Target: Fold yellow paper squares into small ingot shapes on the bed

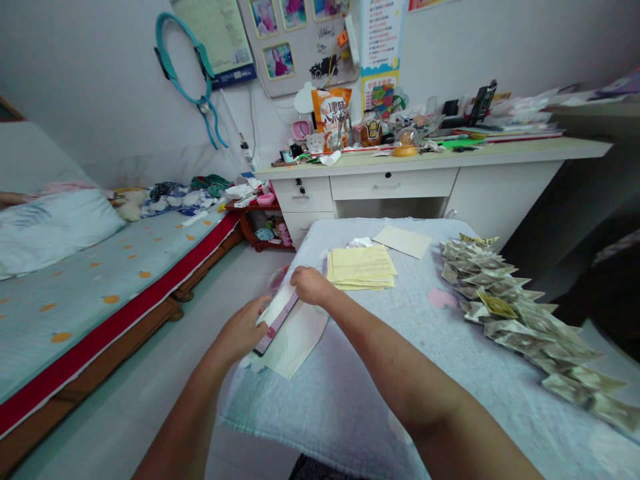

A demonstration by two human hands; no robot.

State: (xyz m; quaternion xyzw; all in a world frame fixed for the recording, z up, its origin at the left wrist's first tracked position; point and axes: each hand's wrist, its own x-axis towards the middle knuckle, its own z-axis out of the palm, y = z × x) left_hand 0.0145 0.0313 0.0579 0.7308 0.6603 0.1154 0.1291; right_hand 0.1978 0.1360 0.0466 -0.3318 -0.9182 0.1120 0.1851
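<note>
One straight pink-and-white strip (280,319) at near left of soft, fuzzy cloth (395,333); left hand (243,327) against near end, right hand (313,285) curled on far end, hands apart, clamping unclear. Possible skew or crease of thin, smooth sheet (303,337) beneath, from uneven pressing over yielding cloth. Right: crinkled, pointed folds (530,330).

Orange snack bag (330,121): large Chinese characters on front; one appears to be 味, remainder uncertain. Wall poster (382,37), blue and white: rows of Chinese text, too small to read. Photo board (304,59): dark script lettering, illegible. Wall sheet (215,37): pale print on dark blue lower band, illegible. Jar (371,129): dark label, illegible. Long pink-and-white box (286,311): reddish side marking, illegible.
</note>
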